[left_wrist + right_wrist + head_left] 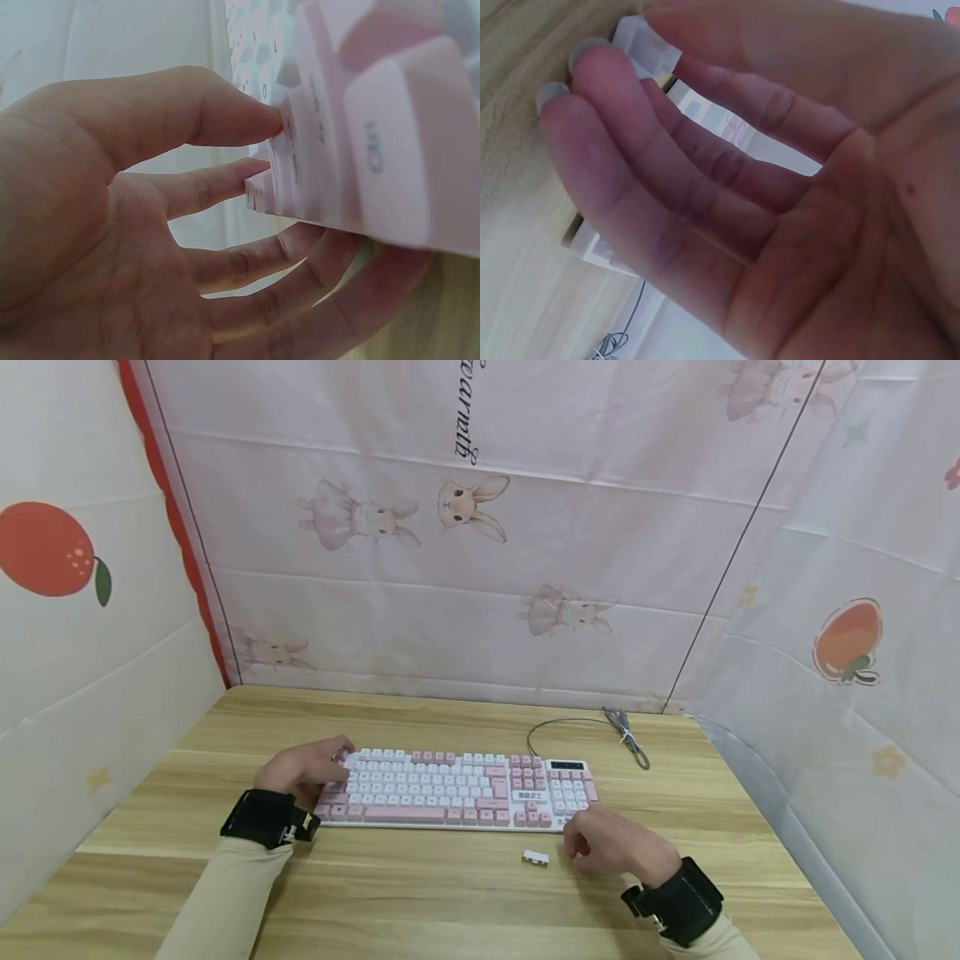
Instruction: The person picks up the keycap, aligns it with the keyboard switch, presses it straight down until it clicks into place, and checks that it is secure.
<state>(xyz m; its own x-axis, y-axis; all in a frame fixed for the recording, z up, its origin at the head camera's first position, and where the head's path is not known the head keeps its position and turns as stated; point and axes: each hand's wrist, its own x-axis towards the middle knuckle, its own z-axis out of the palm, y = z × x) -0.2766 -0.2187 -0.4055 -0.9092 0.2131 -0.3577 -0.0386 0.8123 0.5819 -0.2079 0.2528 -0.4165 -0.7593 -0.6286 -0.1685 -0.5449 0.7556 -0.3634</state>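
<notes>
A pink and white keyboard [420, 789] lies across the middle of the table. My left hand [306, 768] grips its left end, the thumb [232, 116] on top against the pink keys and several fingers [262, 300] reaching under the edge. In the left wrist view a pink Ctrl key [409, 142] stands out close by. My right hand [618, 843] is by the keyboard's lower right corner, its fingers [615, 142] loosely curled with nothing gripped. Just left of that hand lies a small white block [536, 857] that looks like a keycap; the right wrist view shows it [645, 49] partly behind the thumb.
From the keyboard's back edge a grey cable [570, 720] runs to a tied bundle [627, 737] at the back right. The wooden table [420, 902] meets a pink printed cloth wall [420, 635] behind, with pale printed sheets at both sides.
</notes>
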